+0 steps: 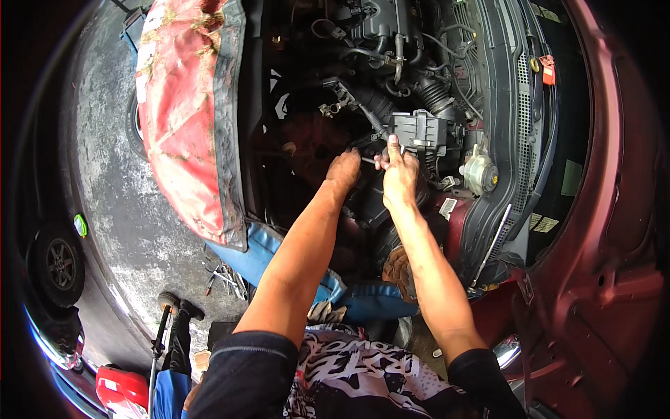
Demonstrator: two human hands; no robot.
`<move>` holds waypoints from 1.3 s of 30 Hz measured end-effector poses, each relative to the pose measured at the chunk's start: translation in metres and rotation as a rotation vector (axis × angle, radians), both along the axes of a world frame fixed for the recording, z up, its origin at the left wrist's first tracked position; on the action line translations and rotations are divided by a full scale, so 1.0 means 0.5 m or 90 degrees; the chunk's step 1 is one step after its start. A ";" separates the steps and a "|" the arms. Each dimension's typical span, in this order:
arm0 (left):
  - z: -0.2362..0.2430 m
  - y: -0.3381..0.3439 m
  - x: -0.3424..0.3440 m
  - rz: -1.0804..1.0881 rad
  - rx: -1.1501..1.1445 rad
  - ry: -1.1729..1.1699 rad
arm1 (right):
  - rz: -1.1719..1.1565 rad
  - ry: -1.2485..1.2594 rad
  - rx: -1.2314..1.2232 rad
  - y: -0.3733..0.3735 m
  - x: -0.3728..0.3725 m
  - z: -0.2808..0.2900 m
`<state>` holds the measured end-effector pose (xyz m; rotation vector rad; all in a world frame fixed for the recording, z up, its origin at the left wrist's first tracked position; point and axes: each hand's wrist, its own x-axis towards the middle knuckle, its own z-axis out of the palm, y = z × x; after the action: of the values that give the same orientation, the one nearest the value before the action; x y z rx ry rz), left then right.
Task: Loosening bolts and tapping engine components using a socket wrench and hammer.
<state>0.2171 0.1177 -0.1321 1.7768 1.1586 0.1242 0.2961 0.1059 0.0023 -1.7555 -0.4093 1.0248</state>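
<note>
Both my arms reach down into a car's engine bay. My right hand (pixel 400 174) is closed, thumb up, around a slim metal tool (pixel 370 160) whose shaft shows in the gap between my hands; its ends are hidden. My left hand (pixel 344 170) is closed at the other side of that shaft, its fingertips in shadow, so what they grip cannot be made out. Right beyond my right thumb sits a black ribbed plastic box (pixel 419 131). Farther off, a loose cable end with a metal clamp (pixel 333 108) lies above my left hand.
A red and grey cover (pixel 185 119) drapes the car's front at left, with blue cloth (pixel 265 251) below. A fluid reservoir (pixel 481 174) stands right, near the raised red hood (pixel 586 279). Tools (pixel 227 279) lie on the floor; another person's leg (pixel 180 342) shows at lower left.
</note>
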 end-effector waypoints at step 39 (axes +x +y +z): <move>0.057 0.004 0.041 0.220 -0.083 -0.180 | 0.698 -0.157 -0.130 0.064 0.057 0.059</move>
<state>0.2378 0.1194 -0.1036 1.3813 1.2246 0.4780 0.3248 0.1379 0.0319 -1.8251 -1.5790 1.6196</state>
